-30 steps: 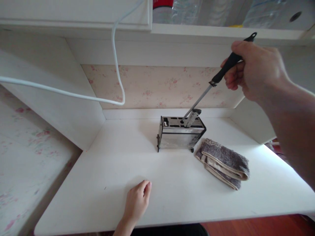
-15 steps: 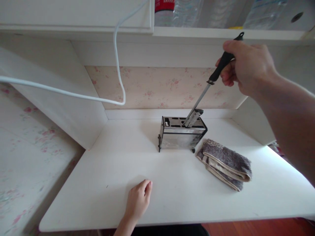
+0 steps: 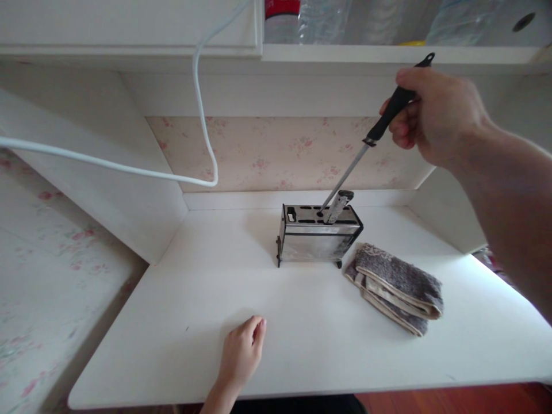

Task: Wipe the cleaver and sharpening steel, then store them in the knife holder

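My right hand (image 3: 435, 109) is wrapped round the black handle of a sharpening steel (image 3: 346, 174). The steel slants down to the left, its lower end at a round hole in the top of a metal knife block (image 3: 310, 247). How far the tip goes in, I cannot tell. Beside the rod, a scissors-like or knife handle (image 3: 339, 207), grey with a dark end, sticks up from a slot; its kind is unclear. Curled closed, my left hand (image 3: 244, 351) rests on the white table in front of the block, with nothing visible in it.
A folded grey-brown towel (image 3: 394, 287) lies right of the block. The white table (image 3: 207, 299) has side panels and a shelf (image 3: 366, 54) above, holding plastic bottles (image 3: 323, 23). A white cable (image 3: 200, 109) hangs across the upper left.
The sharpening steel leans slightly more to the right, and its lower end sits a little farther from the upright handle. My left hand stays in place; the view has shifted slightly.
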Demonstrator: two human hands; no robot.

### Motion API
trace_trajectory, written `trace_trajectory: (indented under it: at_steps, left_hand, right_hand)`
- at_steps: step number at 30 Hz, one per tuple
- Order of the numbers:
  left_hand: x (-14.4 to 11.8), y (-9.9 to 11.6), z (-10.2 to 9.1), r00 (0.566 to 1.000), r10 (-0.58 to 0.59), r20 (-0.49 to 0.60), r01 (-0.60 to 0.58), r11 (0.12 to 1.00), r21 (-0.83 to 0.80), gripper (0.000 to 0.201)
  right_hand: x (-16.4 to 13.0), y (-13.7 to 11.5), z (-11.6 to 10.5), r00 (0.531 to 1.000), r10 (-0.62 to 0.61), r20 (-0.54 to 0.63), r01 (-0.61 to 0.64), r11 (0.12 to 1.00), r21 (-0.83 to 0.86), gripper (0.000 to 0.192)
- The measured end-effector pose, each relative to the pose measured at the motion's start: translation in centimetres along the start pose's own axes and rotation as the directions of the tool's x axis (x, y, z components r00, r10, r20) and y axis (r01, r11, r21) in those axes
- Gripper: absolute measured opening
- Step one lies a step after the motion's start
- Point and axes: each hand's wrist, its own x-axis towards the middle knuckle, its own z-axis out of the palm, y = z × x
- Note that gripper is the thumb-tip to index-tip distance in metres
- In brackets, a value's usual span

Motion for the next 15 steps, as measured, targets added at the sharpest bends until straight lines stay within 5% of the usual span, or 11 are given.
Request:
trace_trajectory:
  at_steps: [7, 15]
  left_hand:
    - [-0.1, 0.2, -0.2, 1.0, -0.006, 0.011, 0.006, 1.0, -0.006, 0.032]
    - [-0.1, 0.0, -0.1, 1.0, -0.014, 0.012, 0.014, 1.0, -0.022, 0.032]
  right_hand:
    - [0.0, 0.3, 0.2, 0.991, -0.128, 0.028, 0.13, 0.988, -0.079, 0.034]
    - [0.9, 1.7, -0.3, 0.99, -0.064, -0.128, 0.046, 0.989, -0.138, 0.035]
